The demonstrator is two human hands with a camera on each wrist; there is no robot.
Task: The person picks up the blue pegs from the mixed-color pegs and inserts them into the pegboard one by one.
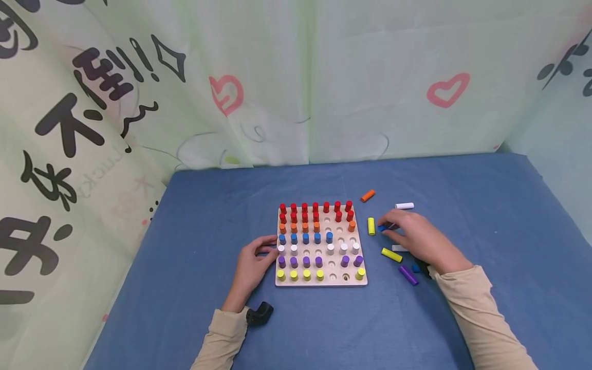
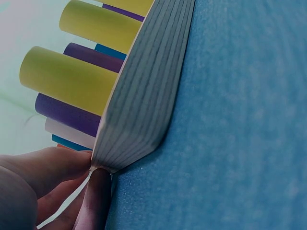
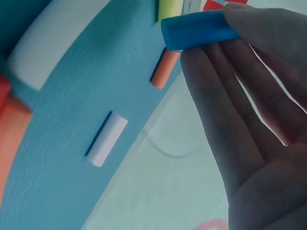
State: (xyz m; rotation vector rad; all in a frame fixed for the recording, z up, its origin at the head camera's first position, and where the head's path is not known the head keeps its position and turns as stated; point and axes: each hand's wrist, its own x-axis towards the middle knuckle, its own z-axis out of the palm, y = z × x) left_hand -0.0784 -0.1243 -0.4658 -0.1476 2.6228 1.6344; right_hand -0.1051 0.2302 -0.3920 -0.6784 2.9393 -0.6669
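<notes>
A square wooden pegboard carries rows of red, orange, blue, white, purple and yellow pegs, with some holes bare. My left hand is at the board's left side. Its fingertips hold the edge of the board, whose layered side shows in the left wrist view. To the right of the board, my right hand pinches a blue peg between thumb and fingers, above the cloth. In the right wrist view the blue peg lies nearly level.
Loose pegs lie on the blue cloth around my right hand: orange, white, yellow, another yellow, purple and a partly hidden blue one. A printed curtain hangs behind.
</notes>
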